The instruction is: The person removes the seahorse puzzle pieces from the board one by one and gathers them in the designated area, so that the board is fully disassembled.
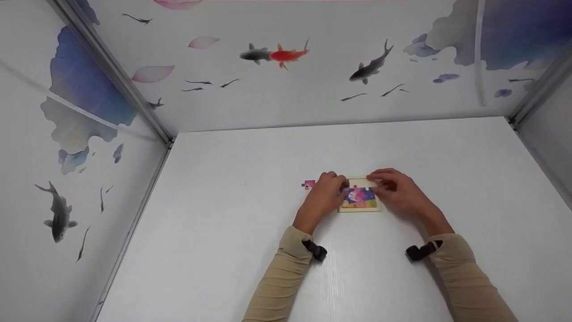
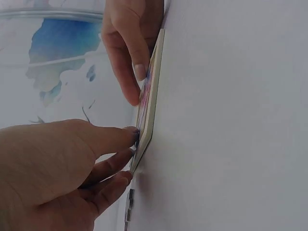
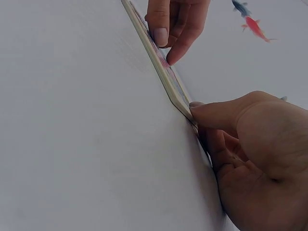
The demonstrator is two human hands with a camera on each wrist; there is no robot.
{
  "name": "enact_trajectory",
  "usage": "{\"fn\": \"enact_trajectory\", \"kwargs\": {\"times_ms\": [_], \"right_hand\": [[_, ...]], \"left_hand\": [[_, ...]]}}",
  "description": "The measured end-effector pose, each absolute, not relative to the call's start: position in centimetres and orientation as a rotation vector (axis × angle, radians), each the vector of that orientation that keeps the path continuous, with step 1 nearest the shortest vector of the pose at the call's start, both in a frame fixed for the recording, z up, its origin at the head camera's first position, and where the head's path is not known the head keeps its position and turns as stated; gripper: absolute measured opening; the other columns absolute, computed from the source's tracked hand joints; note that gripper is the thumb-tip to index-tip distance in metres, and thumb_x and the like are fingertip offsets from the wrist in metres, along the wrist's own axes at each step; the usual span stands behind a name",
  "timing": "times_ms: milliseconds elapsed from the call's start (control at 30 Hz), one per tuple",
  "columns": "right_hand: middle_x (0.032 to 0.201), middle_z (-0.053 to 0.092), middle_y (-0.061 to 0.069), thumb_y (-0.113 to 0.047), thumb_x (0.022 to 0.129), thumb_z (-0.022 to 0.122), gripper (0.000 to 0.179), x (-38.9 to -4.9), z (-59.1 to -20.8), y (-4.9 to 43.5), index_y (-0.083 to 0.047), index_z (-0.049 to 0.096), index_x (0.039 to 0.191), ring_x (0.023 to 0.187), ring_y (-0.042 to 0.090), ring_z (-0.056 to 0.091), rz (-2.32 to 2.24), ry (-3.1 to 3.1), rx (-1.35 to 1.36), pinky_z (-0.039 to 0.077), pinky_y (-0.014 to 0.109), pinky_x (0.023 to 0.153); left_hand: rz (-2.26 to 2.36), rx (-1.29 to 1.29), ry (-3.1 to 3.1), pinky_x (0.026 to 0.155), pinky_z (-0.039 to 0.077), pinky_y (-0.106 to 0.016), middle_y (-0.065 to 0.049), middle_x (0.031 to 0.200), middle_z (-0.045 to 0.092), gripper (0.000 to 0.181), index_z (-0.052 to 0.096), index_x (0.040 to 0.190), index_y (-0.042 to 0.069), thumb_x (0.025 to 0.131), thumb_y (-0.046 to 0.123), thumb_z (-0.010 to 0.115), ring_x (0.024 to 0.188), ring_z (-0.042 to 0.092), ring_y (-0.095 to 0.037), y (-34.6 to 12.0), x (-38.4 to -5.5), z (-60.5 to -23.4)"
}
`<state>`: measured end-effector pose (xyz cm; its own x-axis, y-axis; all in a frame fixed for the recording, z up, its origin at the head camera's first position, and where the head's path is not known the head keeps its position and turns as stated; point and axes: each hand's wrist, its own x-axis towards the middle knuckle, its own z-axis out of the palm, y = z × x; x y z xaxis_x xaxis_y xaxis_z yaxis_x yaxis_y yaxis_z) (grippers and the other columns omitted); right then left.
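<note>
A small jigsaw puzzle (image 1: 359, 197) with purple, pink and yellow-green pieces lies in a pale wooden tray (image 1: 359, 210). Along the tray's far side a strip of pale bottom shows bare. My left hand (image 1: 325, 194) holds the tray's left edge, its thumb over the rim and its fingers at the side. On the opposite side, my right hand (image 1: 400, 190) grips the right edge between thumb and bent fingers, with the index finger reaching to the far right corner. Both hands partly hide the tray's sides. Just left of my left hand lies a loose pink puzzle piece (image 1: 309, 184).
The white table (image 1: 232, 223) extends around the tray. Behind it rises a white wall (image 1: 313, 98) printed with fish and petals, with another printed wall (image 1: 27, 214) at the left. Black wrist straps (image 1: 316, 251) sit at both sleeve cuffs.
</note>
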<state>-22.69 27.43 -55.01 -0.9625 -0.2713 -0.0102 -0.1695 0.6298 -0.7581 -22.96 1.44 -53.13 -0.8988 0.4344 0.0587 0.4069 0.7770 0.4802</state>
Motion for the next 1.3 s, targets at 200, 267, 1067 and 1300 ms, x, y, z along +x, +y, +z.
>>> {"fn": "enact_trajectory", "kwargs": {"times_ms": [200,267,1067,1300], "right_hand": [[0.157,0.056,0.009,-0.021,0.108,0.069,0.037,-22.71,-54.97,27.54,-0.019,0.07,0.145,0.121,0.026,0.061,-1.253,2.716,-0.371,0.044,0.011,0.095],[0.157,0.055,0.008,-0.022,0.108,0.069,0.037,-22.73,-54.94,27.58,-0.02,0.07,0.144,0.122,0.026,0.061,-1.251,2.716,-0.354,0.044,0.011,0.095],[0.155,0.058,0.008,-0.022,0.107,0.071,0.035,-22.72,-55.25,27.66,-0.02,0.072,0.141,0.119,0.025,0.062,-1.263,2.731,-0.37,0.046,0.014,0.094],[0.156,0.057,0.008,-0.023,0.106,0.071,0.036,-22.83,-55.1,27.49,-0.019,0.071,0.142,0.119,0.025,0.062,-1.28,2.718,-0.369,0.045,0.013,0.094]], "left_hand": [[0.762,0.672,2.88,0.112,0.051,-0.028,-0.002,0.129,0.065,0.026,0.069,0.133,0.013,0.111,0.026,0.063,0.124,0.058,-0.017,1.62,-23.02,-52.9],[0.777,0.688,2.873,0.111,0.051,-0.028,-0.002,0.128,0.065,0.025,0.069,0.132,0.014,0.111,0.025,0.064,0.124,0.058,-0.017,1.53,-23.28,-52.95],[0.705,0.721,2.975,0.114,0.049,-0.033,0.004,0.13,0.071,0.021,0.071,0.129,0.02,0.109,0.022,0.067,0.127,0.058,-0.018,2.19,-23.4,-53.62],[0.735,0.769,2.911,0.116,0.048,-0.037,0.006,0.148,0.067,0.046,0.06,0.153,0.026,0.108,0.019,0.068,0.135,0.057,-0.019,1.68,-23.78,-53.34]]}}
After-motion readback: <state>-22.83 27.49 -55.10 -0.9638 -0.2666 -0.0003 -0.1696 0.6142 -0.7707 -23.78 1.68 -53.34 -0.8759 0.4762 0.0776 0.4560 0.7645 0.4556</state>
